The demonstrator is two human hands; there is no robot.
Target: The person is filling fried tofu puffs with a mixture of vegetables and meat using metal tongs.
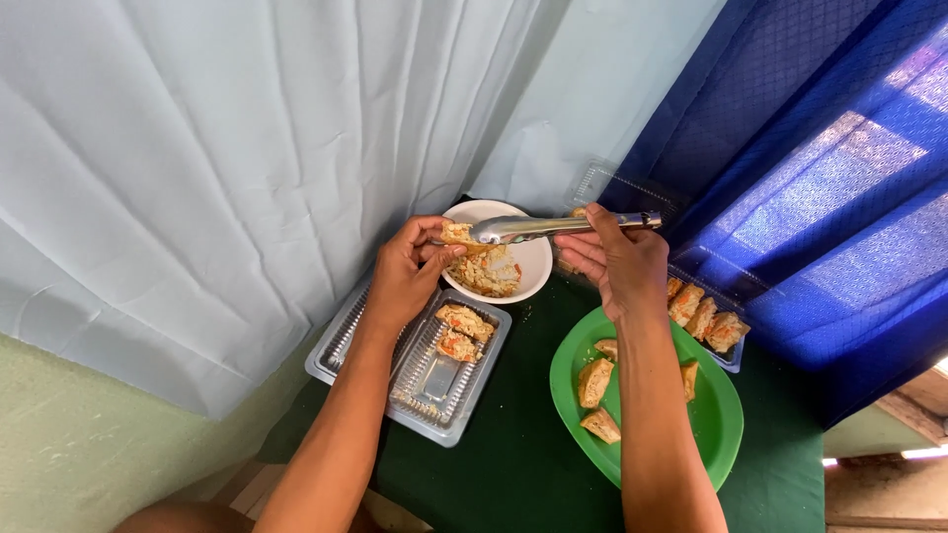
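Observation:
My left hand (pixel 407 272) holds a stuffed tofu piece (pixel 456 235) over the rim of a white bowl (pixel 533 271) of crumbly orange-flecked filling (pixel 486 272). My right hand (pixel 617 257) grips metal tongs (pixel 538 228) whose tips meet the tofu piece in my left hand. Below the left hand lies a clear plastic tray (pixel 425 390) with two filled pieces (pixel 462 331) at its far end.
A green plate (pixel 716 415) with several tofu wedges sits under my right forearm. Another clear tray (pixel 726 341) of filled pieces stands at the right. The table has a dark green cloth (pixel 513 464). A pale curtain hangs behind, a blue one at the right.

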